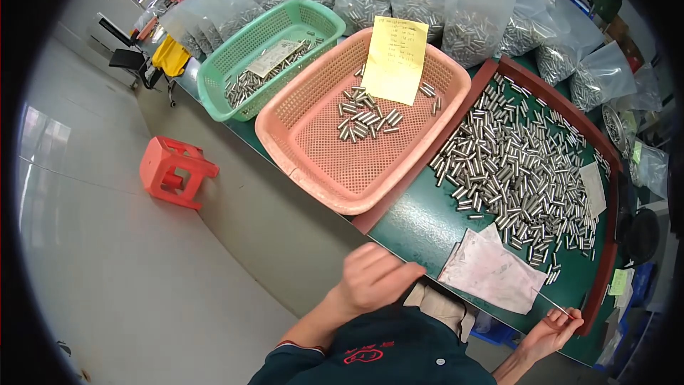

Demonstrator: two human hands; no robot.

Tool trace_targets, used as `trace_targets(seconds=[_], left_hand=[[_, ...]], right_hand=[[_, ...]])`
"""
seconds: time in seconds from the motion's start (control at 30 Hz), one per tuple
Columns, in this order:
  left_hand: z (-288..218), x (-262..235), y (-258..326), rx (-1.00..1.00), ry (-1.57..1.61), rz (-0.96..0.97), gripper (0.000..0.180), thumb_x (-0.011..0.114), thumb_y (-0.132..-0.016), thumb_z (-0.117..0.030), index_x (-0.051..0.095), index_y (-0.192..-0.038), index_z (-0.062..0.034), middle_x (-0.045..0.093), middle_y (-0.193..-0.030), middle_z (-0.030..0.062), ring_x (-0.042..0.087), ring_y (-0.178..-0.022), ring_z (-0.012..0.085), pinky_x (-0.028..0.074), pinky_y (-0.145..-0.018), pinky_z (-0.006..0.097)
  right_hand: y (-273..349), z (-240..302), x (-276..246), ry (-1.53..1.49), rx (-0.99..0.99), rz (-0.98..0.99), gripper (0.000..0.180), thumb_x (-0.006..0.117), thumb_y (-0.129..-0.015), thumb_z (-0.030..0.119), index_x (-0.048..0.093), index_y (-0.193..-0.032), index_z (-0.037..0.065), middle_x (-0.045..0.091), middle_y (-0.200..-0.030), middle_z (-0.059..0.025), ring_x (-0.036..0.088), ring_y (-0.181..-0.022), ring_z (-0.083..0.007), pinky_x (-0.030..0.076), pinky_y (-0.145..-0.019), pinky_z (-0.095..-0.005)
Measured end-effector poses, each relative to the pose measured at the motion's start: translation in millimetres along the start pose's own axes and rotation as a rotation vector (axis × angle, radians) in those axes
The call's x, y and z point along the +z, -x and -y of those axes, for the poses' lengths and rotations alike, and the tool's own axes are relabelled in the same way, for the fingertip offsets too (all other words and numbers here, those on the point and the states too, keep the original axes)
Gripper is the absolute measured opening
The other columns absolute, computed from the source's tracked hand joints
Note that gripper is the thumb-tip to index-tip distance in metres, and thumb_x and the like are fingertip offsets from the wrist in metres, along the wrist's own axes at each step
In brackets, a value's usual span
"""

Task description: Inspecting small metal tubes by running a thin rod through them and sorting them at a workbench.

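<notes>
My left hand [375, 278] hovers at the table's near edge, fingers curled in and thumb pointing right; whatever lies inside the curl is hidden. At the lower right, my right hand [552, 333] pinches one end of a thin metal rod [553, 302]. The rod's other end reaches the stained pinkish-white cloth [491, 269], which lies flat between my hands. Beyond the cloth, a wide heap of short shiny metal pins [509, 167] is spread over the green tabletop [399, 222].
A pink basket [274, 132] holds some pins and a yellow note [396, 57]. Behind it sits a green basket [210, 89] of pins. Clear bags [477, 18] of pins line the back. A brown raised rim [563, 103] borders the heap. A red stool [174, 171] stands on the floor.
</notes>
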State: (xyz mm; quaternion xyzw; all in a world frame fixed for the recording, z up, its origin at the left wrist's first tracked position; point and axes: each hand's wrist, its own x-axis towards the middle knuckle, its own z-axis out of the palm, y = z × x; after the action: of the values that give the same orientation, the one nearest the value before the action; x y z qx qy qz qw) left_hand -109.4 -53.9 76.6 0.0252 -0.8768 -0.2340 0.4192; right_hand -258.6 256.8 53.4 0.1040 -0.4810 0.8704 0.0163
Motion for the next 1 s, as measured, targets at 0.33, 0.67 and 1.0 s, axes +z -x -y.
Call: trace_targets(seconds=[0.33, 0.67, 1.0], left_hand=[[7, 89, -49, -0.03, 0.084, 0.321, 0.013, 0.051, -0.063, -0.006, 0.054, -0.076, -0.0016, 0.042, -0.073, 0.0058, 0.044, -0.071, 0.0186, 0.038, -0.063, 0.028], [6, 113, -52, 0.037, -0.006, 0.53, 0.007, 0.052, -0.061, -0.006, 0.056, -0.066, -0.0022, 0.047, -0.074, 0.006, 0.044, -0.078, 0.0168, 0.036, -0.067, 0.026], [20, 119, -60, 0.02, 0.135, 0.441, 0.007, 0.054, -0.062, -0.003, 0.053, -0.069, -0.0034, 0.047, -0.07, 0.0069, 0.047, -0.07, 0.0213, 0.037, -0.063, 0.032]], right_hand=[[31, -43, 11, 1.081, -0.599, 0.039, 0.024, 0.032, -0.089, 0.002, 0.045, -0.107, -0.007, 0.053, -0.084, -0.0134, 0.05, -0.072, -0.0206, 0.044, -0.067, -0.0305], [36, -44, 18, 1.128, -0.596, 0.006, 0.025, 0.032, -0.091, 0.003, 0.047, -0.107, -0.007, 0.055, -0.083, -0.0126, 0.052, -0.073, -0.0183, 0.043, -0.067, -0.0278], [23, -46, 26, 1.151, -0.6, 0.04, 0.021, 0.033, -0.087, 0.0, 0.047, -0.103, -0.006, 0.054, -0.078, -0.0142, 0.052, -0.07, -0.0199, 0.044, -0.067, -0.029]])
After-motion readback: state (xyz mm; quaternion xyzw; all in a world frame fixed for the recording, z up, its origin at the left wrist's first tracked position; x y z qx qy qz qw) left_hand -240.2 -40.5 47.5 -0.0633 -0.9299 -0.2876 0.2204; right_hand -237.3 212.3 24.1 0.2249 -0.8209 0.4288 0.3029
